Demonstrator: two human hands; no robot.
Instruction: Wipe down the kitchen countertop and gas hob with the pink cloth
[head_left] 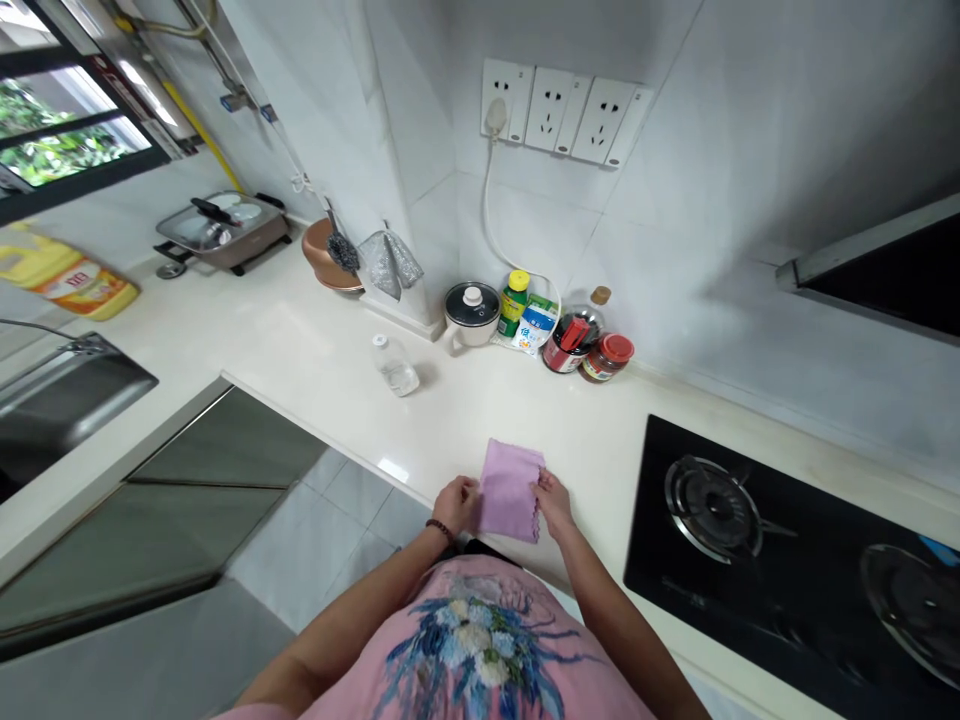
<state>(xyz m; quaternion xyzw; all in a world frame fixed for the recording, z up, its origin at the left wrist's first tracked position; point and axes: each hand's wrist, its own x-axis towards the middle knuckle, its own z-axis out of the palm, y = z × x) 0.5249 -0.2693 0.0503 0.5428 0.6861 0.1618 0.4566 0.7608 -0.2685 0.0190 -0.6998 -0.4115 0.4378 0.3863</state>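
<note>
A folded purple cloth [508, 492] with a zigzag-cut edge lies flat on the white countertop [360, 420], close to its front edge. My left hand [456, 505], a dark bead bracelet at its wrist, has its fingers closed at the cloth's left edge. On the opposite side, the fingers of my right hand [553, 498] pinch the scalloped right edge. Farther back to the left stands a clear plastic bottle [396, 367] with a white cap and some clear liquid inside.
Along the wall stand a small lidded pot [471, 315], a green seasoning bottle [514, 302], a white-blue packet [536, 325] and a red-lidded jar [606, 358]. A black gas stove [795, 560] lies right, a sink [75, 390] left. An electric pan [225, 235] sits back left.
</note>
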